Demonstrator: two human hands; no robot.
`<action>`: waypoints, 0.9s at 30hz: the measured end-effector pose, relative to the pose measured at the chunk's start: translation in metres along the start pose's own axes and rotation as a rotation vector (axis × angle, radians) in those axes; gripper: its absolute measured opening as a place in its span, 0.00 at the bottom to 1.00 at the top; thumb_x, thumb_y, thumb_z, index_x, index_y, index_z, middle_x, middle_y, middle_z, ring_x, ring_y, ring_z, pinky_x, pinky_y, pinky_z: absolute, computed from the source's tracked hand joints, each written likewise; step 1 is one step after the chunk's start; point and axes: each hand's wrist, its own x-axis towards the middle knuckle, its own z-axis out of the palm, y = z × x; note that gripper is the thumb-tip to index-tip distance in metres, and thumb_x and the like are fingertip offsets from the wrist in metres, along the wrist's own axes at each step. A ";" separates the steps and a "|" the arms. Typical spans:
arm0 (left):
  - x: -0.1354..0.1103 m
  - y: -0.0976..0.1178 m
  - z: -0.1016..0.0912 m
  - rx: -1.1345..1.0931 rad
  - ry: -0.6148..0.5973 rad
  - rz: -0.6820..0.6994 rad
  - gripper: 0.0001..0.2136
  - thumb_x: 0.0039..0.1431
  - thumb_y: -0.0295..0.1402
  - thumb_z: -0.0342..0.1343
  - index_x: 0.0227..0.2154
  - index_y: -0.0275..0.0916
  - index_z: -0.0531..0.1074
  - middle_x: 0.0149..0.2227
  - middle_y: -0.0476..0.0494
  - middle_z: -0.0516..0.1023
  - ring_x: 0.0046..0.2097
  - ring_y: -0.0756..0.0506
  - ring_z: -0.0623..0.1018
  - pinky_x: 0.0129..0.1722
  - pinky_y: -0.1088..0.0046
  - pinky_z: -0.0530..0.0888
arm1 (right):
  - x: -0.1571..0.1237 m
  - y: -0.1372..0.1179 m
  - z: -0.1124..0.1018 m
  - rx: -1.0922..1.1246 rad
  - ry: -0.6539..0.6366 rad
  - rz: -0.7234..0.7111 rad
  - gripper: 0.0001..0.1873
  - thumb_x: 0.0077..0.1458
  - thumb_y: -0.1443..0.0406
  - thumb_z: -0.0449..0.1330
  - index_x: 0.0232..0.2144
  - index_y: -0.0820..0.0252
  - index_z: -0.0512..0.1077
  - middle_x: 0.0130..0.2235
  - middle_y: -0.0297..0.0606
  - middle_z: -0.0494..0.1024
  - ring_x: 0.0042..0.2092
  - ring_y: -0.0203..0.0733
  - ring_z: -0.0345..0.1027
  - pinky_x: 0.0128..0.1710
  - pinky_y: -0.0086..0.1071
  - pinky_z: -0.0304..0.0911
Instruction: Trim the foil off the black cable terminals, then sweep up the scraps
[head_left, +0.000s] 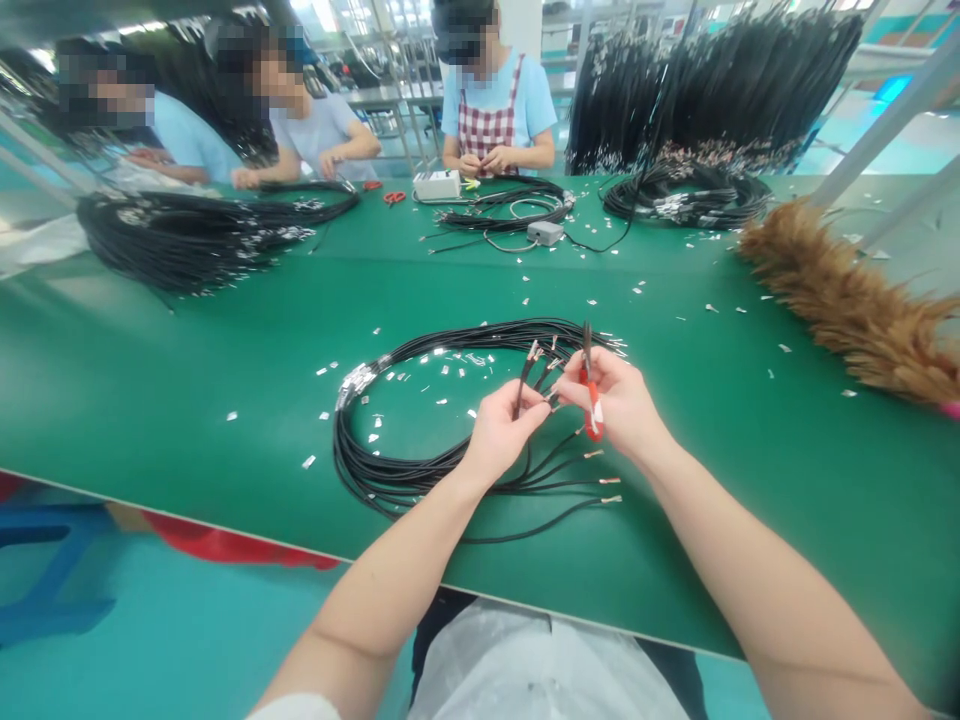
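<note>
While the left hand (pixel 501 430) is pinching thin black looped cables (pixel 420 472) by the green table's (pixel 240 345) near edge, likely light, springy and best gripped behind their bared tips (pixel 610 482), the right hand (pixel 621 402) is clasping red-handled scissors (pixel 590 385).

Head-worn view, forward and down across green table (pixel 757 420)

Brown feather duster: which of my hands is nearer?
Right: the right hand, holding a red-handled tool, is left of the brown feather duster; the left hand, holding black cables, is farther left.

Green worktable (pixel 750 450), turquoise floor (pixel 202 630), blue stool (pixel 64 570), white pillar (pixel 526 25)
</note>
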 end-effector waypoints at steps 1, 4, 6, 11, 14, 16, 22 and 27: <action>-0.001 -0.001 0.001 0.060 0.019 0.042 0.07 0.45 0.33 0.57 0.21 0.36 0.65 0.19 0.54 0.64 0.21 0.56 0.60 0.22 0.79 0.58 | 0.000 0.001 0.001 -0.018 0.013 -0.009 0.11 0.39 0.67 0.62 0.26 0.59 0.63 0.25 0.28 0.67 0.27 0.32 0.63 0.30 0.30 0.62; -0.003 -0.002 0.002 0.137 0.005 0.075 0.07 0.46 0.33 0.57 0.20 0.36 0.65 0.18 0.55 0.64 0.22 0.55 0.60 0.23 0.78 0.58 | -0.001 0.001 0.002 -0.078 0.035 -0.031 0.09 0.39 0.69 0.60 0.26 0.59 0.63 0.25 0.29 0.67 0.27 0.32 0.62 0.30 0.30 0.61; -0.002 -0.001 0.002 0.085 -0.038 0.036 0.08 0.46 0.33 0.57 0.19 0.36 0.65 0.18 0.54 0.63 0.22 0.55 0.60 0.23 0.79 0.57 | -0.002 0.001 0.004 -0.120 0.004 -0.076 0.07 0.40 0.70 0.58 0.25 0.59 0.62 0.25 0.29 0.67 0.27 0.32 0.62 0.29 0.30 0.60; 0.002 0.003 -0.001 -0.214 -0.111 -0.174 0.11 0.44 0.37 0.58 0.20 0.36 0.63 0.16 0.55 0.60 0.17 0.58 0.55 0.17 0.80 0.49 | -0.006 -0.001 0.004 -0.360 -0.106 -0.318 0.06 0.41 0.73 0.54 0.24 0.58 0.64 0.26 0.30 0.66 0.28 0.33 0.59 0.30 0.30 0.57; 0.004 0.004 -0.002 -0.289 -0.110 -0.201 0.12 0.44 0.37 0.58 0.21 0.36 0.63 0.16 0.56 0.59 0.17 0.58 0.53 0.16 0.80 0.48 | -0.008 0.001 0.002 -0.456 -0.083 -0.352 0.07 0.40 0.73 0.53 0.24 0.57 0.63 0.25 0.31 0.67 0.28 0.34 0.59 0.31 0.31 0.57; 0.004 0.003 -0.003 -0.244 -0.079 -0.145 0.11 0.45 0.37 0.57 0.22 0.36 0.63 0.17 0.56 0.59 0.18 0.57 0.55 0.17 0.80 0.50 | -0.008 0.004 0.001 -0.403 -0.021 -0.295 0.06 0.42 0.72 0.54 0.24 0.57 0.63 0.26 0.31 0.67 0.29 0.34 0.60 0.31 0.30 0.58; 0.000 -0.001 -0.001 0.125 0.067 0.164 0.06 0.48 0.31 0.55 0.21 0.37 0.63 0.21 0.54 0.64 0.24 0.54 0.62 0.26 0.78 0.60 | -0.008 0.003 0.008 -0.058 0.036 -0.028 0.09 0.42 0.68 0.60 0.26 0.58 0.61 0.25 0.30 0.69 0.28 0.34 0.65 0.33 0.32 0.62; -0.003 -0.001 0.001 0.265 0.129 0.231 0.07 0.48 0.30 0.55 0.20 0.38 0.63 0.20 0.54 0.65 0.23 0.54 0.62 0.25 0.77 0.59 | -0.010 0.001 0.014 0.029 0.072 0.035 0.11 0.41 0.67 0.62 0.26 0.58 0.61 0.25 0.29 0.69 0.27 0.34 0.66 0.32 0.32 0.63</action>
